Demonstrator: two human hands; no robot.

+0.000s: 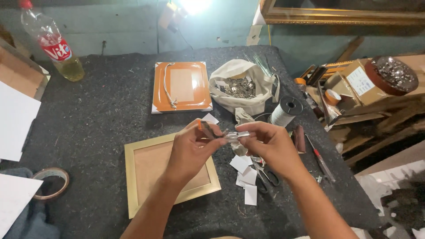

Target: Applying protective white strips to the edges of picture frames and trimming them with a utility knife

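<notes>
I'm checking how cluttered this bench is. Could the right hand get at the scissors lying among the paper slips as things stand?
Probably yes. The scissors lie just below the right hand, uncovered beside the paper slips, with nothing between. But that hand is pinching a small clear tube, so it isn't free.

Orange frame (181, 87), cloth bag of metal bits (241, 86), thread spool (286, 111), tape roll (51, 183), bottle (53, 44)

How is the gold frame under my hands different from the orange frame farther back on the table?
The gold frame has a pale gold border and lies skewed, partly hidden by the left hand; the orange frame lies squarer and fully in view. The orange frame carries a hanging cord; none shows on the gold frame. Both lie flat on the dark felt table, brown panels showing.
</notes>
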